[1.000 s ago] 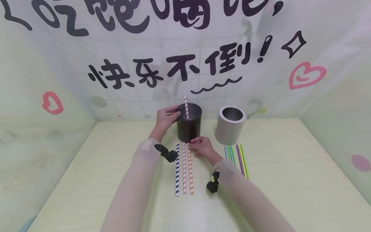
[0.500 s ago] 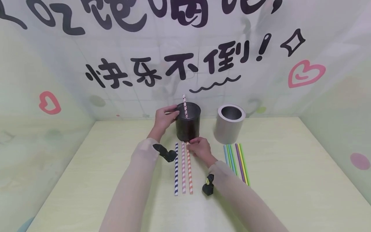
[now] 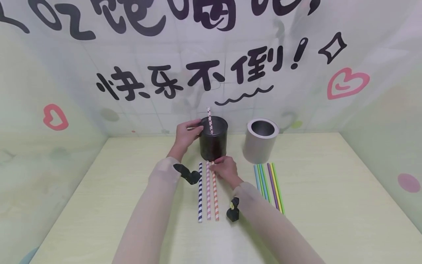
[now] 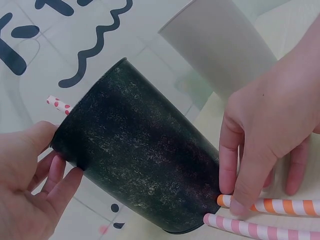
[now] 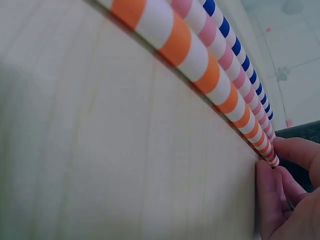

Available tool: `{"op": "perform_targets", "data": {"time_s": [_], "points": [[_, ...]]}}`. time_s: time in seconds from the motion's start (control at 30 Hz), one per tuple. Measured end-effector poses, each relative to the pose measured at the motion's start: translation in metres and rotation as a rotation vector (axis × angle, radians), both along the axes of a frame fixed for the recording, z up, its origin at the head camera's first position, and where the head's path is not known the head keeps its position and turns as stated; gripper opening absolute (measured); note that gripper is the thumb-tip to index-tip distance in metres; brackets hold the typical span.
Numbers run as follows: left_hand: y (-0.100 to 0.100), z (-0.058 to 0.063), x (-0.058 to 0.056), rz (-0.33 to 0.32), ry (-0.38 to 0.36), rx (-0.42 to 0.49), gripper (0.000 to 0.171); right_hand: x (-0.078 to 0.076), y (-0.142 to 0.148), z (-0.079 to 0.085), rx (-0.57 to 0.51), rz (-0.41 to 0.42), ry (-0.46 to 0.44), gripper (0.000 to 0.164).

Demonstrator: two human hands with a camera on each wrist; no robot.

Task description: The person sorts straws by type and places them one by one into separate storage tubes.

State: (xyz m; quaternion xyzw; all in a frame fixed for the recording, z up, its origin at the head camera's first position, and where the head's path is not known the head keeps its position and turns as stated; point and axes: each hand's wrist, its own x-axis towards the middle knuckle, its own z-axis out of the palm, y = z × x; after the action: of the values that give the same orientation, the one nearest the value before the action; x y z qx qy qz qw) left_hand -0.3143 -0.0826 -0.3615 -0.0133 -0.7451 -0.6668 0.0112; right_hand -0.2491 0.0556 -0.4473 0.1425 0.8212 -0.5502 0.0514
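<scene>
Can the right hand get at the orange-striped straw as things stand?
Very likely yes: the right hand seems to pinch the orange-striped straw by its end near the black cup. The pink-striped straw lies alongside with a gap, so it shouldn't block the grip.

Pale grey cup (image 3: 258,149) upright — plain straws (image 3: 272,182) nearby — black lettering (image 3: 206,80) on wall (image 3: 145,119).

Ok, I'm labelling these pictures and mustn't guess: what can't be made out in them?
Head view: lower end of the white spotted straw, behind the near wall of the black cylindrical cup.
Head view: near ends of the plain solid-coloured straws, hidden by the pale right sleeve.
Head view: floor of the grey cylindrical cup, lost in its dark interior.
Right wrist view: near end of the orange-striped white straw, cut off by the top edge.
</scene>
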Motion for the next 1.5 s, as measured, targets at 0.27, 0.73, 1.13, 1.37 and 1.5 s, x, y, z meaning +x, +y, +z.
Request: {"op": "perform_targets", "data": {"time_s": [0.27,0.73,1.13,1.37,1.5], "points": [[-0.001,0.0,0.001,0.003,-0.003,0.0,0.035,0.0,-0.005,-0.001,0.053,0.01,0.008,0.018],[-0.001,-0.002,0.0,0.007,-0.012,0.009,0.035,0.0,-0.003,-0.001,0.024,0.003,-0.002,0.012],[0.002,-0.003,-0.002,0.005,-0.019,0.025,0.035,-0.003,0.01,0.005,-0.131,-0.028,-0.051,0.02],[0.0,0.0,0.0,-0.006,-0.018,0.008,0.035,-0.004,0.012,0.019,-0.174,0.007,-0.019,0.021],[-0.002,0.001,0.0,-0.013,-0.017,0.007,0.036,-0.002,0.012,0.029,-0.191,0.024,0.002,0.02]]}}
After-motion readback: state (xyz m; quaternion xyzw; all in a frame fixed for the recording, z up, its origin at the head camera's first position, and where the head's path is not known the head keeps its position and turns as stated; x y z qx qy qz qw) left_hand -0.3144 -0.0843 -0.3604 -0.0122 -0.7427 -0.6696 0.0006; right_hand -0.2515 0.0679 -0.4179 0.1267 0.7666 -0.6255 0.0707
